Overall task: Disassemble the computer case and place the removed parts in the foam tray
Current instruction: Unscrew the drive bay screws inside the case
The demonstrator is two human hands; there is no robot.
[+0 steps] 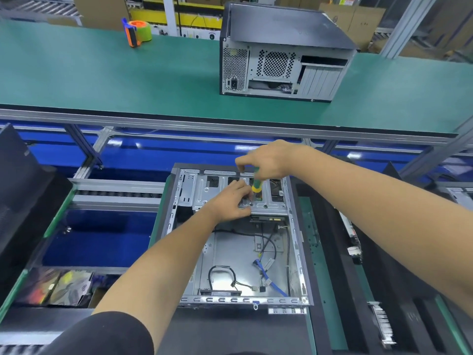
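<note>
An open computer case (pixel 225 252) lies flat in front of me, with loose black and blue cables (pixel 268 267) on its bare floor. My right hand (pixel 268 160) grips a green and yellow screwdriver (pixel 256 184) from above, its tip down on the metal drive bracket (pixel 220 196) at the case's far end. Beside the tip, my left hand (pixel 230 201) rests on the bracket with its fingers curled at the screw spot. A black foam tray (pixel 384 290) at the right holds removed parts, including cards with metal brackets (pixel 381 321).
A second closed computer case (pixel 279 55) stands on the green conveyor belt (pixel 102 80) beyond, with an orange and green tape dispenser (pixel 137 33) at the far left. A black panel (pixel 23 185) leans at the left. Bagged items (pixel 58 288) lie low on the left.
</note>
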